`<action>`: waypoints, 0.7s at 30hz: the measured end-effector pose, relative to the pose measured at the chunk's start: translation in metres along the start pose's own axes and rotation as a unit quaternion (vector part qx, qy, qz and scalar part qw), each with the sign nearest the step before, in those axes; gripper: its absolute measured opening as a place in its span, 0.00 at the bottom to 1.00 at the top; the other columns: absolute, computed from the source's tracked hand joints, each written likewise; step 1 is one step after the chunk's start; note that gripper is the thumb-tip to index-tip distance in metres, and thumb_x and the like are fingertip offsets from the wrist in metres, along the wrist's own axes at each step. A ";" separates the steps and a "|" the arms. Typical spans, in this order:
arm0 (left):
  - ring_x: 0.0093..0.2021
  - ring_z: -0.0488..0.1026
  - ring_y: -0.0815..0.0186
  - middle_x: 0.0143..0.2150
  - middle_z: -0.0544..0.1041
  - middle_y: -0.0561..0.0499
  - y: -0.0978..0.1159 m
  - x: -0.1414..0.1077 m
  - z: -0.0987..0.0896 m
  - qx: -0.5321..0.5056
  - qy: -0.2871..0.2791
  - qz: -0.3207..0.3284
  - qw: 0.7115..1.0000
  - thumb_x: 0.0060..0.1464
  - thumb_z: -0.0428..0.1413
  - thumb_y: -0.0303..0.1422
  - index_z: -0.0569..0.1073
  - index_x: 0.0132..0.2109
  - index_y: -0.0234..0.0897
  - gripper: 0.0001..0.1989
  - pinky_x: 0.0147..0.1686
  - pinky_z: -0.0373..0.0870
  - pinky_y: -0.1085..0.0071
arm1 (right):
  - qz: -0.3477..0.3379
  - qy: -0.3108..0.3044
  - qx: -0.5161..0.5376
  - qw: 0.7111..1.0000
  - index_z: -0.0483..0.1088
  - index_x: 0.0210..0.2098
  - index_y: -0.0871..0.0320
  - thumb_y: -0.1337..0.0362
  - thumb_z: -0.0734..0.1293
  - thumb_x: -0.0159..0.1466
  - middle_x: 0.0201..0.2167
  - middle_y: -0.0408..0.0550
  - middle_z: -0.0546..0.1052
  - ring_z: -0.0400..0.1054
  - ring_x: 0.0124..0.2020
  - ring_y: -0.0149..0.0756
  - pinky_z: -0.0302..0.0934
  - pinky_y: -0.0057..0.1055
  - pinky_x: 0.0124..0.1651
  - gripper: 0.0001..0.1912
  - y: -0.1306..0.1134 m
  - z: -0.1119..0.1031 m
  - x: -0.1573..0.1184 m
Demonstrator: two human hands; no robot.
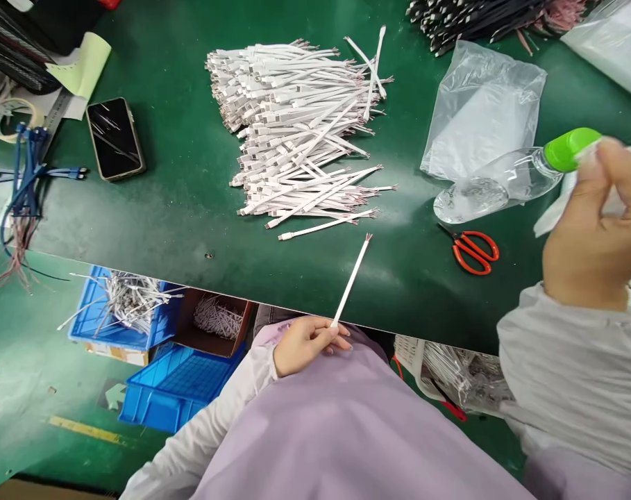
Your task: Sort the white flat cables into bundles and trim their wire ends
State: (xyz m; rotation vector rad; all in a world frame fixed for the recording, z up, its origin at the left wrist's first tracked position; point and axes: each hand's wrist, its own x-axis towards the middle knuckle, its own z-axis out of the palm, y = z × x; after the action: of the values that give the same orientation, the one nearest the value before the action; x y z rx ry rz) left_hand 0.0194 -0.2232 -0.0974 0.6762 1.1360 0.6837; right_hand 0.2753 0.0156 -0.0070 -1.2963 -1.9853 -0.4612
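My left hand (309, 344) pinches the end of a flat white cable (351, 281) with frayed wire ends, just past the near edge of the green workbench (273, 278). My right hand (596, 222) is raised at the right, gripping a white cloth (568, 208) against the green cap of a tilted clear plastic bottle (507, 180). Whether it also holds the bottle is hidden. A loose heap of similar white cables (294, 132) lies mid-bench. Orange-handled scissors (471, 251) lie below the bottle.
A clear plastic bag (482, 111) lies behind the bottle, and black cables (476, 21) are bundled at the far edge. A phone (115, 137), blue-wired cables (26, 187) and tape (13, 118) sit left. Below the bench are blue crates (174, 389) and a cardboard box (216, 323).
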 end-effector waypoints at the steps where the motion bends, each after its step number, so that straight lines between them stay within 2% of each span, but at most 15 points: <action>1: 0.41 0.79 0.59 0.39 0.82 0.39 0.000 0.000 0.001 0.000 0.002 0.000 1.000 0.58 0.51 0.50 0.76 0.45 0.30 0.26 0.39 0.73 0.67 | 0.012 0.000 0.008 1.000 0.78 0.46 0.64 0.60 0.65 0.65 0.38 0.60 0.78 0.72 0.44 0.52 0.62 0.47 0.45 0.16 -0.017 -0.007 -0.008; 2: 0.41 0.79 0.59 0.39 0.82 0.40 0.000 0.001 0.001 0.000 0.003 0.000 1.000 0.58 0.51 0.50 0.76 0.46 0.30 0.26 0.38 0.73 0.67 | 0.009 -0.015 0.062 0.998 0.79 0.41 0.62 0.61 0.67 0.64 0.34 0.57 0.79 0.73 0.40 0.48 0.64 0.44 0.43 0.13 -0.037 -0.013 -0.019; 3: 0.41 0.79 0.59 0.40 0.82 0.40 -0.001 0.001 0.002 0.000 0.005 -0.001 1.000 0.59 0.51 0.50 0.76 0.47 0.30 0.26 0.38 0.73 0.67 | 0.010 -0.093 0.152 0.984 0.79 0.39 0.60 0.63 0.68 0.63 0.34 0.54 0.80 0.74 0.38 0.43 0.65 0.40 0.43 0.09 -0.059 -0.019 -0.032; 5: 0.40 0.79 0.59 0.39 0.82 0.40 -0.001 0.001 0.003 0.000 0.011 0.001 1.000 0.59 0.51 0.50 0.76 0.47 0.29 0.27 0.38 0.73 0.67 | 0.036 -0.278 0.325 0.903 0.78 0.41 0.55 0.65 0.67 0.64 0.38 0.49 0.80 0.74 0.38 0.37 0.68 0.35 0.43 0.08 -0.099 -0.026 -0.062; 7: 0.40 0.79 0.58 0.39 0.82 0.40 -0.001 0.001 0.004 -0.001 0.013 0.007 1.000 0.58 0.51 0.51 0.76 0.48 0.29 0.27 0.37 0.73 0.68 | 0.043 -0.385 0.386 0.837 0.74 0.47 0.53 0.67 0.67 0.64 0.39 0.47 0.80 0.74 0.37 0.35 0.68 0.32 0.40 0.12 -0.128 -0.029 -0.090; 8: 0.40 0.79 0.58 0.39 0.82 0.40 -0.001 0.001 0.004 0.001 0.014 0.011 1.000 0.58 0.51 0.50 0.76 0.47 0.29 0.27 0.37 0.73 0.68 | 0.049 -0.416 0.399 0.816 0.74 0.47 0.52 0.68 0.66 0.64 0.39 0.46 0.79 0.74 0.38 0.35 0.69 0.32 0.40 0.12 -0.137 -0.029 -0.102; 10: 0.40 0.79 0.59 0.39 0.82 0.40 0.000 0.001 0.004 0.008 0.014 0.023 1.000 0.58 0.51 0.50 0.77 0.44 0.29 0.26 0.37 0.73 0.68 | 0.046 -0.446 0.408 0.796 0.73 0.43 0.53 0.70 0.65 0.64 0.38 0.46 0.78 0.73 0.38 0.36 0.69 0.33 0.40 0.10 -0.146 -0.027 -0.117; 12: 0.39 0.79 0.60 0.38 0.82 0.41 0.000 0.000 0.005 0.019 0.016 0.034 0.999 0.59 0.51 0.50 0.78 0.41 0.30 0.25 0.36 0.73 0.69 | 0.016 -0.450 0.410 0.793 0.71 0.38 0.54 0.72 0.63 0.64 0.35 0.47 0.77 0.71 0.38 0.37 0.68 0.34 0.40 0.07 -0.147 -0.024 -0.122; 15: 0.39 0.79 0.60 0.37 0.82 0.42 0.000 -0.001 0.005 0.026 0.027 0.035 0.999 0.59 0.51 0.49 0.77 0.43 0.30 0.24 0.36 0.73 0.69 | -0.039 -0.419 0.387 0.820 0.68 0.35 0.56 0.74 0.59 0.65 0.33 0.48 0.74 0.68 0.35 0.37 0.65 0.35 0.37 0.09 -0.145 -0.020 -0.120; 17: 0.39 0.79 0.60 0.37 0.82 0.43 -0.001 -0.001 0.005 0.028 0.034 0.033 0.998 0.59 0.51 0.48 0.76 0.46 0.30 0.24 0.36 0.73 0.69 | -0.050 -0.397 0.371 0.838 0.66 0.34 0.56 0.75 0.59 0.65 0.32 0.48 0.72 0.67 0.34 0.38 0.64 0.35 0.37 0.09 -0.145 -0.018 -0.116; 18: 0.38 0.79 0.60 0.36 0.82 0.43 0.000 -0.001 0.006 0.032 0.035 0.036 0.998 0.59 0.51 0.47 0.77 0.45 0.30 0.23 0.35 0.73 0.70 | -0.053 -0.400 0.370 0.837 0.66 0.34 0.55 0.75 0.59 0.65 0.31 0.48 0.72 0.67 0.34 0.38 0.64 0.35 0.36 0.09 -0.146 -0.017 -0.115; 21: 0.37 0.78 0.61 0.35 0.82 0.45 0.001 -0.001 0.006 0.052 0.034 0.050 0.997 0.60 0.50 0.45 0.78 0.41 0.32 0.21 0.35 0.72 0.70 | -0.073 -0.439 0.385 0.809 0.63 0.32 0.55 0.74 0.59 0.65 0.30 0.46 0.70 0.65 0.33 0.37 0.62 0.34 0.35 0.09 -0.148 -0.017 -0.114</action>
State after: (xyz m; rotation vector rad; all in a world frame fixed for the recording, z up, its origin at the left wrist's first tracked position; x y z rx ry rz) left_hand 0.0247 -0.2244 -0.0941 0.8075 1.2136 0.7413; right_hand 0.1763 -0.1325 -0.0661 -0.8463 -2.5643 1.0031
